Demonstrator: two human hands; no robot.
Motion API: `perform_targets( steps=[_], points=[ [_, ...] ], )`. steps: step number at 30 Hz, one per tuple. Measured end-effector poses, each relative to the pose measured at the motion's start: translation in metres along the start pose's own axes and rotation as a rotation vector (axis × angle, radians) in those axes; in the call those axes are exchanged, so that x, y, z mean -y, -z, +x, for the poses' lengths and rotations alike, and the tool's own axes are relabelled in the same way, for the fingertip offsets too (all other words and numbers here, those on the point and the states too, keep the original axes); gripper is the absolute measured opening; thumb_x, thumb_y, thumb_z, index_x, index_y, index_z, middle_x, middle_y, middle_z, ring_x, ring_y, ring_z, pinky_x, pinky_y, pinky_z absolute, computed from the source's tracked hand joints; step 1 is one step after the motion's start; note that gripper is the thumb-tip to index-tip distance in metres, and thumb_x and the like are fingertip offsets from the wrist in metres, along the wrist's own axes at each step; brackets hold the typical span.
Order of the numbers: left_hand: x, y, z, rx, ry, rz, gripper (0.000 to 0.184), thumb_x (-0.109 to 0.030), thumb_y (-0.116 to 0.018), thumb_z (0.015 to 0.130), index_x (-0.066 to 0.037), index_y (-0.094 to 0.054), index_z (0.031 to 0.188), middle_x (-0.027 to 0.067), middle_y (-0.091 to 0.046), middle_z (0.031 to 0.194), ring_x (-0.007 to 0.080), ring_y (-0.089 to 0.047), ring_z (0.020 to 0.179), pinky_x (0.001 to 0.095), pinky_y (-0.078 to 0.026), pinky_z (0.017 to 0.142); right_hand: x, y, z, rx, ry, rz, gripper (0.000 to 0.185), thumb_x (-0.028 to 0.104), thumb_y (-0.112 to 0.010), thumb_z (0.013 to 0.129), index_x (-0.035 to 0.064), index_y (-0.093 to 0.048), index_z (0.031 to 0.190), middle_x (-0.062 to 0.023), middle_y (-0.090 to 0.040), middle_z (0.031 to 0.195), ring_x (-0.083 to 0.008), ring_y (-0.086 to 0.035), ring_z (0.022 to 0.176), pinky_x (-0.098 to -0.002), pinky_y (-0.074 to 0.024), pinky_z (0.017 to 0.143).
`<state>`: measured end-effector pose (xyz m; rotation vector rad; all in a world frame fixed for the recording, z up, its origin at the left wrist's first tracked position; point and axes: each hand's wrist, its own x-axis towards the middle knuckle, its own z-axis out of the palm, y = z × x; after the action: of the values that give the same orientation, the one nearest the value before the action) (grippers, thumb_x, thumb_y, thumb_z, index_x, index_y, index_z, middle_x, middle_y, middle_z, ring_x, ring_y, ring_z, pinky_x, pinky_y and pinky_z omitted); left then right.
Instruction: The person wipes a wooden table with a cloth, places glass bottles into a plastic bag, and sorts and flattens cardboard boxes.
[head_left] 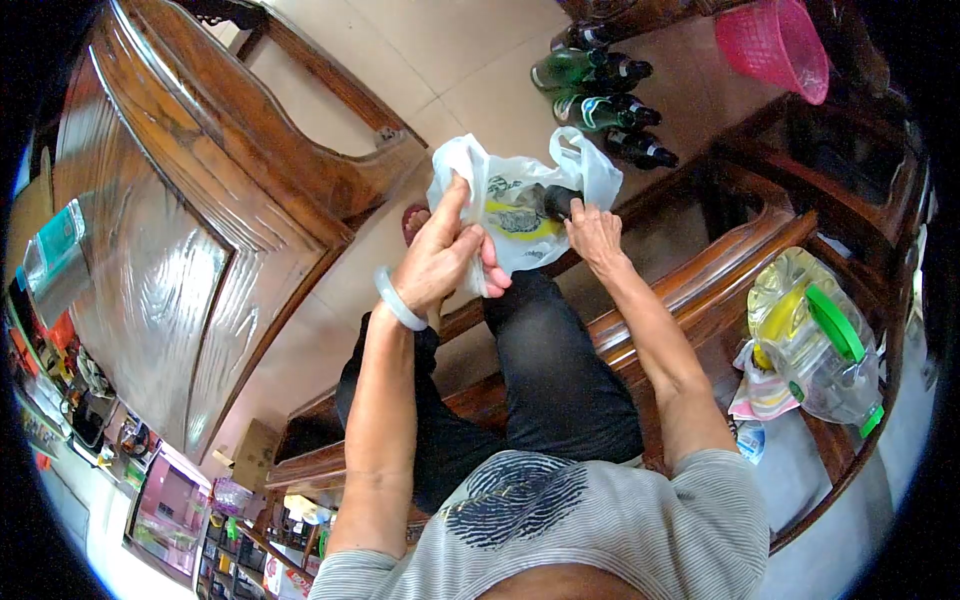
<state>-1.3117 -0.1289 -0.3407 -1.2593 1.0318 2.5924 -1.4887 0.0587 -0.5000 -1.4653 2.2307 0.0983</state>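
The left hand (pixel 437 255) grips the plastic bag (pixel 535 248) by its side, likely to steady it, while the right hand (pixel 596 234) grips a dark object (pixel 562 203) against the bag. Bottles (pixel 598 112) are grouped beyond the bag, apart from it.

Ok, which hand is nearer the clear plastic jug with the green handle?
Right. The right hand is at the side of the white plastic bag nearer the jug; the left hand holds the far side.
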Motion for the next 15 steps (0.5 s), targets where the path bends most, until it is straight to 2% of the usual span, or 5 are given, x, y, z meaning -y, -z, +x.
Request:
perform_targets(
  steps=[6, 9, 10, 12, 15],
  points=[
    [0.002, 0.003, 0.001, 0.023, -0.036, -0.011, 0.066, 0.002, -0.031, 0.088, -0.02, 0.003, 0.14, 0.0094, -0.051, 0.07, 0.0205, -0.06, 0.056, 0.0294, -0.052, 0.05, -0.006, 0.019, -0.002, 0.078, -0.099, 0.002, 0.033, 0.023, -0.067, 0.071, 0.0056, -0.053, 0.095, -0.0186, -0.057, 0.082, -0.0376, -0.06, 0.071, -0.0472, -0.0481, 0.06],
    [-0.007, 0.002, -0.002, -0.017, -0.036, -0.012, 0.065, 0.003, -0.03, 0.088, -0.022, 0.0, 0.14, 0.0085, -0.05, 0.07, 0.0196, -0.06, 0.056, 0.0286, -0.052, 0.05, -0.003, 0.064, 0.018, 0.047, -0.345, 0.098, 0.04, 0.029, -0.067, 0.073, 0.0049, -0.051, 0.1, -0.0201, -0.054, 0.089, -0.0389, -0.058, 0.074, -0.0463, -0.0478, 0.063],
    [-0.006, 0.002, -0.002, -0.023, -0.041, 0.001, 0.065, 0.003, -0.03, 0.088, -0.022, 0.0, 0.14, 0.0085, -0.05, 0.07, 0.0195, -0.06, 0.056, 0.0287, -0.052, 0.05, -0.014, 0.062, 0.03, -0.107, -0.312, 0.104, 0.046, 0.038, -0.065, 0.073, -0.0012, -0.052, 0.093, -0.0208, -0.05, 0.093, -0.036, -0.058, 0.078, -0.0459, -0.0489, 0.064],
    [-0.005, 0.004, -0.002, -0.034, -0.045, 0.031, 0.064, 0.003, -0.03, 0.088, -0.022, -0.001, 0.14, 0.0086, -0.05, 0.07, 0.0193, -0.059, 0.056, 0.0287, -0.052, 0.05, -0.02, 0.081, 0.057, -0.313, -0.409, 0.14, 0.055, 0.039, -0.064, 0.075, -0.0007, -0.043, 0.106, -0.0213, -0.051, 0.094, -0.0388, -0.057, 0.081, -0.0462, -0.0477, 0.067],
    [-0.007, 0.003, -0.003, -0.106, -0.027, 0.046, 0.063, 0.002, -0.03, 0.089, -0.022, -0.003, 0.14, 0.0083, -0.05, 0.07, 0.0186, -0.059, 0.057, 0.0288, -0.052, 0.051, -0.032, 0.085, 0.091, -0.307, -0.375, 0.218, 0.052, 0.037, -0.064, 0.075, 0.0007, -0.043, 0.106, -0.0281, -0.057, 0.09, -0.0441, -0.057, 0.081, -0.0485, -0.046, 0.067]
  ],
)
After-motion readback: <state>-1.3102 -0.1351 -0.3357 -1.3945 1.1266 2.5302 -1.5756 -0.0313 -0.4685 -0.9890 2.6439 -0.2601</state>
